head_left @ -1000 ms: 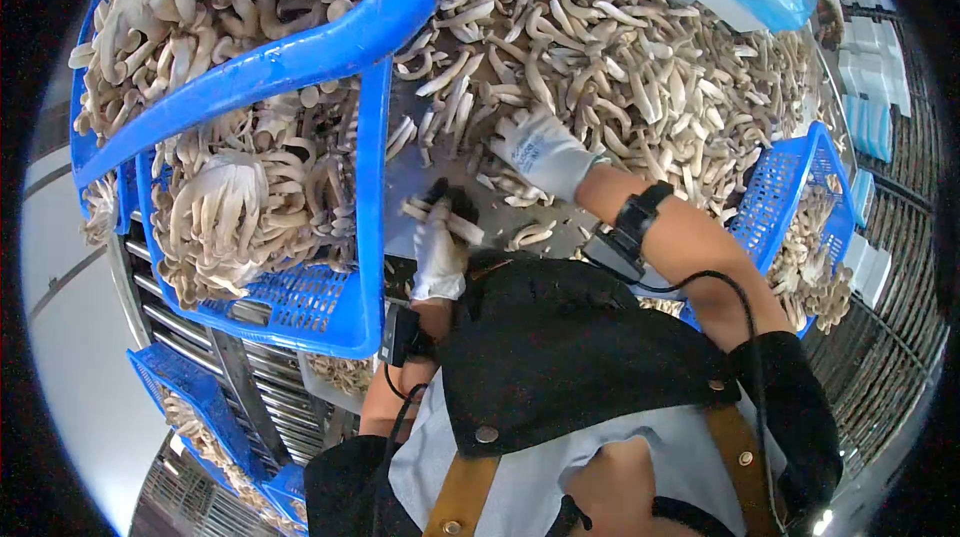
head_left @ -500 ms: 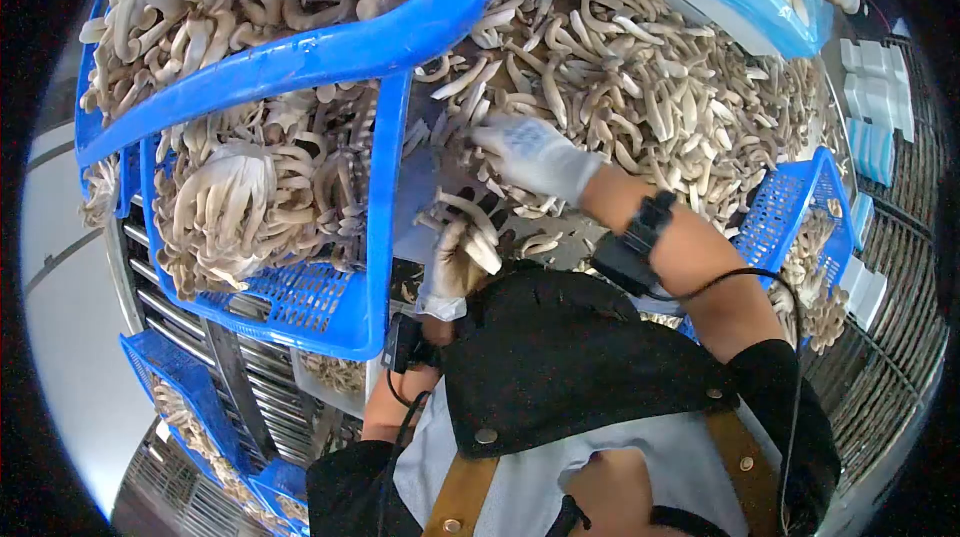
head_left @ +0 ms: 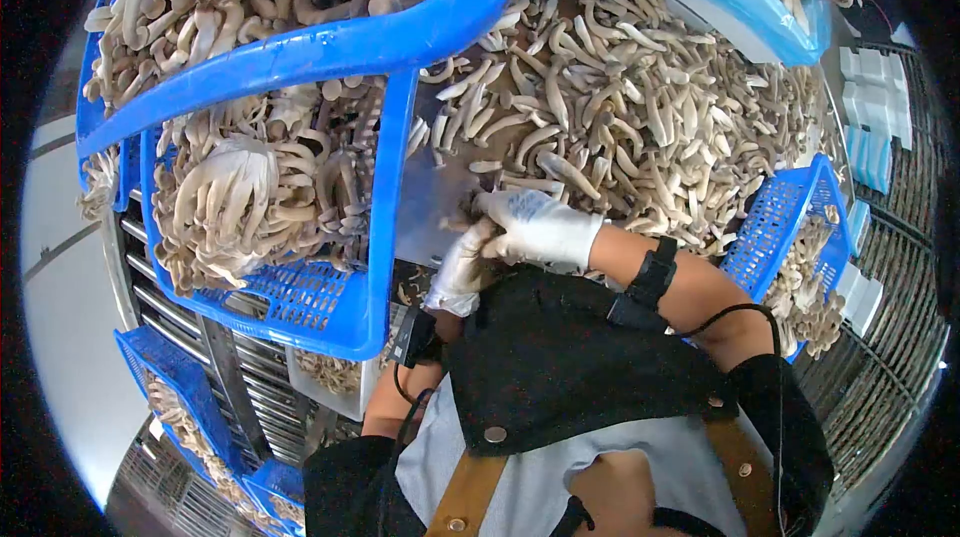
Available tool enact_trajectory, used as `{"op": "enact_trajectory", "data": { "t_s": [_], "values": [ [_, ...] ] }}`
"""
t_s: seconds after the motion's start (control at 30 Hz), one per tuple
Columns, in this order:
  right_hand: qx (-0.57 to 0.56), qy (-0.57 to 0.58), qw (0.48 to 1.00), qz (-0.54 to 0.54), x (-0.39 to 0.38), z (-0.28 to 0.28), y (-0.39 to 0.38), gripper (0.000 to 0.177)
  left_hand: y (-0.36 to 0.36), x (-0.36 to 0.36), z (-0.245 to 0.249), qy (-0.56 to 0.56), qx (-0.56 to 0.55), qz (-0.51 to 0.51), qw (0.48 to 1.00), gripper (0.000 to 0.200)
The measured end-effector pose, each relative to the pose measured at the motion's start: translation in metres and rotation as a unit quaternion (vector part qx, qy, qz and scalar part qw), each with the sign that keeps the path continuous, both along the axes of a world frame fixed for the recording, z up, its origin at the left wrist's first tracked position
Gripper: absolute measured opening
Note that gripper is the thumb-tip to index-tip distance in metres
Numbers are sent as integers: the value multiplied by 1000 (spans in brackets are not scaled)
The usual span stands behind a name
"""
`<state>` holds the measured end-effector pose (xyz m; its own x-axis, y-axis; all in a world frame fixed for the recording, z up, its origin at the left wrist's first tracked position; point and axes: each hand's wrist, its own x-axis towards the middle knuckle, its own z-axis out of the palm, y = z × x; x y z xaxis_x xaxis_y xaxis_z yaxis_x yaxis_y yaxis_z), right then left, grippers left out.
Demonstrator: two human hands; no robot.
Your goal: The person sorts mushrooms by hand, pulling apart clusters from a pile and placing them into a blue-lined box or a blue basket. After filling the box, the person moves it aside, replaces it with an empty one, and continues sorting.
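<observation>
- Apron (head_left: 590,357): matte black cloth.
- Left hand (head_left: 460,275) and right hand (head_left: 542,228): white-gloved, touching, curled; whether they grip anything, I cannot tell.
- Crate (head_left: 345,312): smooth blue plastic, slotted.
- Mushrooms (head_left: 650,107): pale, curved, heaped on the grey table (head_left: 428,205) beyond the hands.

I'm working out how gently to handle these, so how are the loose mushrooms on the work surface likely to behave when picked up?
The loose mushrooms are probably light, being slim pieces. Their curved, uneven shapes suggest they would rock or catch on neighbours rather than roll far. They look fleshy and slender, so a hard squeeze could well bruise or snap them.
</observation>
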<state>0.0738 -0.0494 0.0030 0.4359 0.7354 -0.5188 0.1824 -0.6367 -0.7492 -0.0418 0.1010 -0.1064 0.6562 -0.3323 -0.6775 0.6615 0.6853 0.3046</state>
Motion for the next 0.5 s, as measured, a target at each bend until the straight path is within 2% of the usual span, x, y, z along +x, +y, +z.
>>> {"op": "enact_trajectory", "data": {
  "t_s": [0.07, 0.1, 0.13, 0.17, 0.2, 0.23, 0.27, 0.33, 0.37, 0.47, 0.5],
  "values": [
    [12, 19, 1000, 22, 29, 6, 1, 39, 11, -14, -30, -102, -76, 20, 992, 35],
    [67, -90, 992, 53, 37, -6, 0, 31, 17, -20, -39, -153, -113, 31, 981, 35],
    [134, -217, 967, -17, 41, -35, 8, 25, 22, -21, -34, -127, -66, 18, 990, 35],
    [118, -277, 953, -37, 56, -40, 24, 26, 27, -23, -22, -101, -18, 5, 995, 35],
    [70, -326, 943, 25, 69, -47, 41, 25, 30, -22, -9, -74, 29, -8, 997, 35],
    [21, -372, 924, 86, 80, -54, 57, 24, 32, -19, 4, -139, -9, -49, 989, 35],
    [-27, -417, 897, 147, 86, -61, 68, 23, 33, -18, 12, -143, -29, -43, 988, 35],
    [-99, -393, 909, 93, 86, -77, 79, 20, 31, -20, 24, -151, -70, -33, 985, 36],
    [-135, -380, 913, 65, 86, -84, 82, 19, 31, -34, 18, -83, -10, 50, 995, 34],
    [-195, -313, 919, 137, 89, -63, 71, 16, 27, -6, 32, -209, -68, -35, 975, 29],
    [-167, -334, 921, 112, 87, -80, 59, 16, 27, -11, 41, -64, 117, -33, 991, 28]
  ]
}}
